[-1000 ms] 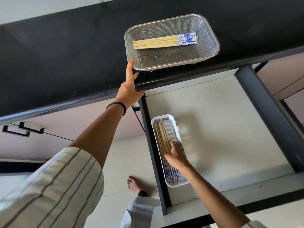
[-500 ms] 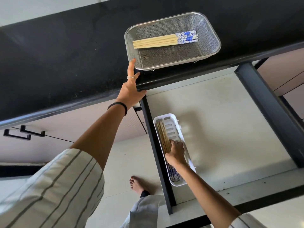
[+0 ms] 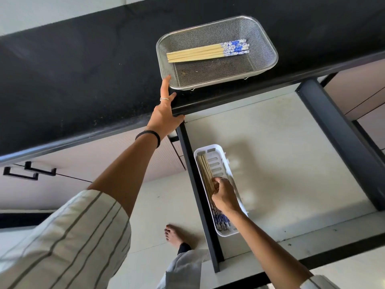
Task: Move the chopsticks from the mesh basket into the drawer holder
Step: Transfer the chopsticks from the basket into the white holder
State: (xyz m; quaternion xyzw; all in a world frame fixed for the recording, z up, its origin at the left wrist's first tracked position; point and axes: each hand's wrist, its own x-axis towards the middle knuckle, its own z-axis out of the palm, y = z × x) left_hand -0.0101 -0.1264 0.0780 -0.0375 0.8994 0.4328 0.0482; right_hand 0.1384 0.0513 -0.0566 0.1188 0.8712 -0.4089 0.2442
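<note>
A metal mesh basket stands on the black counter and holds several chopsticks with blue-and-white patterned ends. My left hand rests on the counter edge, its index finger touching the basket's near left corner. In the open drawer a white slotted holder lies along the left wall with a bundle of chopsticks inside. My right hand is in the holder, fingers curled over the middle of that bundle.
The black counter runs across the top. The drawer has dark grey side rails and a pale floor right of the holder. Cabinet handles show at the left. A bare foot stands on the floor below.
My right hand has slid slightly along the bundle inside the holder. My left hand stays at the basket corner. The view has shifted a little.
</note>
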